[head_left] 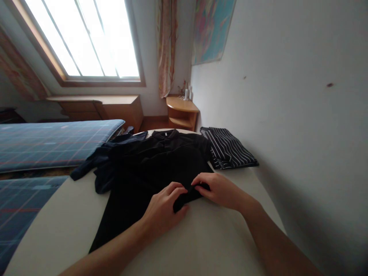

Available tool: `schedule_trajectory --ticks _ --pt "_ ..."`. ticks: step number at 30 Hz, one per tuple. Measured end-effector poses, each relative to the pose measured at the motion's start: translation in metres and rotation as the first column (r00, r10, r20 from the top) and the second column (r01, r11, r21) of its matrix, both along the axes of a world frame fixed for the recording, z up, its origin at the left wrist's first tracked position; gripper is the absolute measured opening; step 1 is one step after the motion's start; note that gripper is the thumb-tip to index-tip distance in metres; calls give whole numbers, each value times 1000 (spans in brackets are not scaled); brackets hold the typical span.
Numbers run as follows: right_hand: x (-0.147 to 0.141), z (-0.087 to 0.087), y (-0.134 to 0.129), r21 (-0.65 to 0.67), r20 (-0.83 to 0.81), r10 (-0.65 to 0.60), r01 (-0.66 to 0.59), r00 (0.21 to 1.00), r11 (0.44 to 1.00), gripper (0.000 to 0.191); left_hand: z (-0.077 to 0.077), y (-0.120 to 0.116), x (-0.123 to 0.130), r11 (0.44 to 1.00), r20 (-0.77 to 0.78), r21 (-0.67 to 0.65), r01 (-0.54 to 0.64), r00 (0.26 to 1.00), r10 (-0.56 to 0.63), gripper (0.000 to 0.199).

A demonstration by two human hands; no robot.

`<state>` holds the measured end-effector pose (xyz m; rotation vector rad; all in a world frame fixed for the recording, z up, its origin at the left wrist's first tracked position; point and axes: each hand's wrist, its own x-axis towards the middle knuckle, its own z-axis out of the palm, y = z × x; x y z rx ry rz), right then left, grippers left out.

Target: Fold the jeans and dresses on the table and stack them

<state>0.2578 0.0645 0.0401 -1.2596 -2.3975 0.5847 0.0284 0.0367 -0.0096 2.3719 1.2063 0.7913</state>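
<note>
A black collared shirt (161, 165) lies spread on the white table (201, 237), its collar at the far side and its hem toward me. My left hand (166, 203) rests over the hem, fingers curved on the cloth and thumb apart from them near the shirt's edge. Just to its right, my right hand (215, 188) pinches the shirt near the hem's right corner between thumb and fingertips. The two hands' fingertips almost meet.
A folded black-and-white striped garment (230, 147) sits at the table's far right, close to the wall. Dark navy clothing (106, 153) lies beside the shirt on the left. A plaid mattress (57, 143) borders the table's left side. Beyond stands a wooden corner shelf (182, 103).
</note>
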Motion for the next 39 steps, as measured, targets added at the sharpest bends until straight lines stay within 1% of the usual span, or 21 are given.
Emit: schedule_trajectory --ticks 2,5,10,13,16,18,19,22,25,27,28,29,30,31,32,33,34,35,36,38,39 --pt "1 -2 1 25 21 8 -9 1000 1000 18 0 0 0 999 9 47 -28 1000 28 22" --pt "2 -4 3 52 47 21 -24 999 998 16 -1 2 0 995 36 45 -85 996 84 16" --pt "5 -7 6 64 92 10 -16 996 998 19 -2 11 -2 973 50 -131 -191 979 199 18" --pt "7 -3 4 42 117 -7 2 993 999 21 0 15 -2 955 88 -216 -205 970 228 20" --pt "9 7 -1 -33 79 6 -3 997 999 20 8 18 -4 954 128 -276 -120 979 160 19" --pt "9 13 -4 -138 41 61 -54 997 989 20 19 17 -7 936 138 -352 -2 989 55 17" --pt "9 15 -6 -206 25 96 -88 995 975 19 25 16 -10 915 136 -400 60 991 -5 17" --pt "7 17 -10 -420 -12 180 -168 984 892 17 46 12 -19 804 82 -550 225 973 -216 13" --pt "1 16 -15 -585 -52 222 -210 974 784 18 59 7 -26 643 7 -704 303 908 -420 11" --pt "-2 17 -17 -666 -85 234 -229 969 710 28 60 4 -28 510 1 -811 288 871 -491 15" --pt "-4 17 -17 -693 -101 231 -235 968 681 34 58 2 -28 425 17 -862 276 854 -519 19" --pt "-5 17 -17 -698 -112 224 -237 968 675 38 55 1 -27 332 45 -905 266 835 -549 24" --pt "-6 16 -16 -674 -108 213 -229 971 702 38 51 -1 -26 240 75 -936 258 810 -582 28" --pt "-6 15 -15 -619 -91 196 -209 976 757 36 48 -2 -24 164 97 -955 248 783 -615 31" --pt "-6 13 -12 -533 -63 168 -176 984 828 33 45 -4 -22 115 114 -963 243 757 -643 32" --pt "-5 10 -9 -423 -28 128 -127 991 897 30 43 -6 -20 101 126 -962 253 742 -658 30" --pt "-4 6 -6 -307 7 74 -69 997 949 26 42 -8 -17 135 130 -949 285 744 -655 28" --pt "-3 2 -2 -200 36 15 -8 999 980 24 41 -10 -14 222 124 -916 334 761 -637 27" --pt "-1 -2 2 -111 56 -42 48 998 993 22 40 -11 -11 356 107 -850 389 788 -606 25" --pt "3 -11 9 24 81 -135 133 988 991 20 37 -13 -4 657 53 -599 458 841 -538 28" --pt "6 -14 12 70 91 -171 165 981 984 21 35 -13 -1 759 10 -455 465 855 -518 33"
